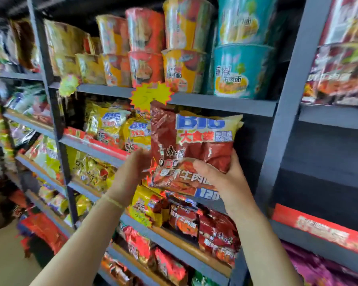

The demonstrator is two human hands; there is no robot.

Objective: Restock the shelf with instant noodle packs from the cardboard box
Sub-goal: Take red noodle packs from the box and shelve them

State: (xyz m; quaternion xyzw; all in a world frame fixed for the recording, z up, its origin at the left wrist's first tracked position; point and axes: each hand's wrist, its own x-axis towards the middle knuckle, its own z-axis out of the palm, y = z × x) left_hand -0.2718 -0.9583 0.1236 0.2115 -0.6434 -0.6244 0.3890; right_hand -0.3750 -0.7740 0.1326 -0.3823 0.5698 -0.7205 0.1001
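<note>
A large dark red instant noodle pack (191, 145) with a blue "BIG" label is held upright in front of the grey shelf (225, 104). My left hand (130, 172) grips its lower left edge. My right hand (221, 176) grips its lower right corner, thumb across the front. The pack is level with the shelf bay that holds yellow noodle packs (116, 126) on its left; the right part of that bay behind the pack looks dark. The cardboard box is not in view.
Cup noodles (184, 69) and teal bowls (242, 71) stand on the shelf above. A yellow starburst price tag (151, 96) hangs on that shelf's edge. Red and yellow packs (215, 232) fill the lower shelves. A grey upright post (287, 100) divides off the right bay.
</note>
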